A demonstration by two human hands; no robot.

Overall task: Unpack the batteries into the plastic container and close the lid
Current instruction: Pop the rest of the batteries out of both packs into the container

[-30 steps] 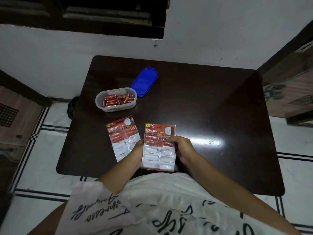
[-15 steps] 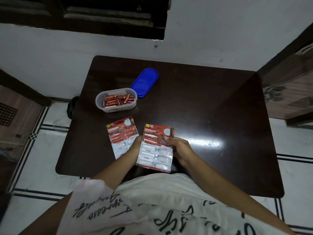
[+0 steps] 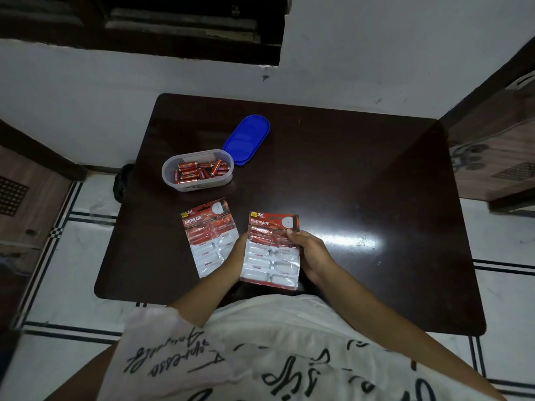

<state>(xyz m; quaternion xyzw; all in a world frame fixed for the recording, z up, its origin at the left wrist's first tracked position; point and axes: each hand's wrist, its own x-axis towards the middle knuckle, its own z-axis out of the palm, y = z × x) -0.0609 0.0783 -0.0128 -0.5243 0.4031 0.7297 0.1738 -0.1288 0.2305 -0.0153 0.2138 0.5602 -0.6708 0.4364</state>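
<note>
I hold a red-and-white battery blister pack (image 3: 270, 256) above the near edge of the table. My left hand (image 3: 238, 256) grips its left edge from behind and is mostly hidden by the pack. My right hand (image 3: 308, 253) pinches its right edge, thumb on the upper red part. Most of its blisters look empty. A second battery pack (image 3: 210, 237) lies flat just to the left. Farther back stands the clear oval plastic container (image 3: 179, 185), open, with several red batteries (image 3: 199, 172) inside. Its blue lid (image 3: 246, 139) lies beside it to the right.
The dark glossy table (image 3: 347, 175) stands against a white wall. Wooden furniture (image 3: 500, 146) flanks it on the right, and another piece (image 3: 26, 198) on the left. A tiled floor (image 3: 506, 256) lies around. A dark object (image 3: 121, 182) sits by the table's left edge.
The held pack tilted left about half a second ago and is now straighter again. My right thumb has moved up onto its red upper part.
</note>
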